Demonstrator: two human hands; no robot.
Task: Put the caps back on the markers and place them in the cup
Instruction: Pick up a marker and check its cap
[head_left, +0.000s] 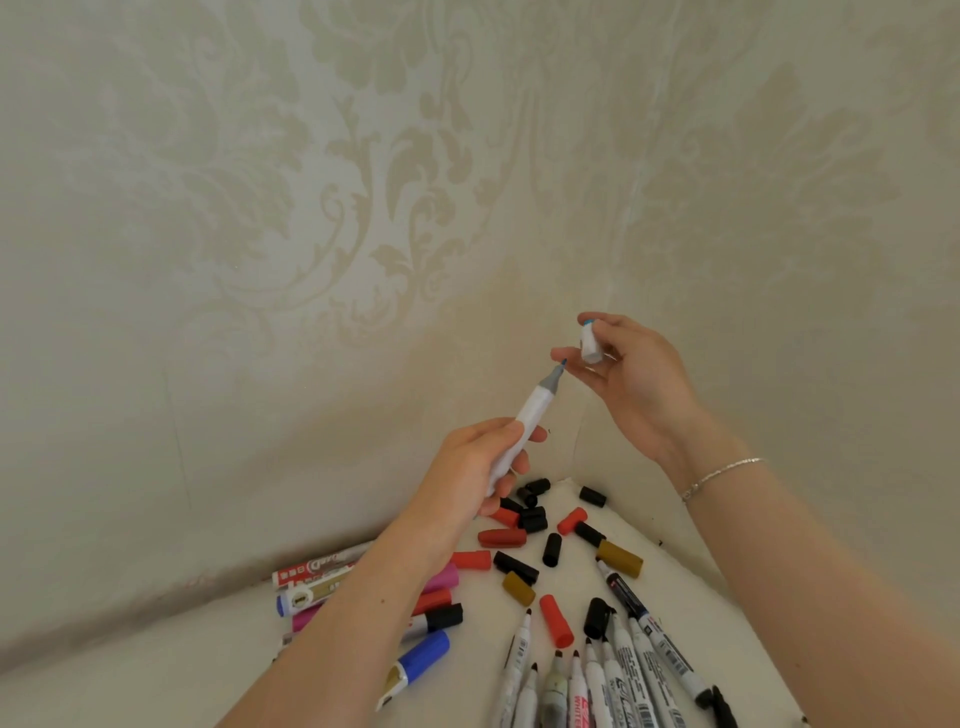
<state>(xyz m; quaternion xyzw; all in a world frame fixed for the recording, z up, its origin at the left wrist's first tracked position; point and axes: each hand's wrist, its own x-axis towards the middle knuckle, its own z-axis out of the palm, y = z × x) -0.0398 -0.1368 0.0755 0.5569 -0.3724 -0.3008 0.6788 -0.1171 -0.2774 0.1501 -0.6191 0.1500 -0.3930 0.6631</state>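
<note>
left hand (470, 467): we grip the white marker (524, 423) by its lower barrel, blue tip pointing up and to the right
right hand (631, 376): we pinch the white cap (591, 345) between thumb and fingers
axis: the cap sits just up-right of the tip, near but apart, roughly along the marker's line
loose caps (550, 551): strewn on the table (675, 577) below
cup: not in view, so we cannot tell where it is

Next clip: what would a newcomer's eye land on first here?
The two raised hands at centre: the left hand grips an uncapped white marker, tip up, while the right hand pinches its white cap just above. Below, loose caps and uncapped markers litter the white surface.
</note>
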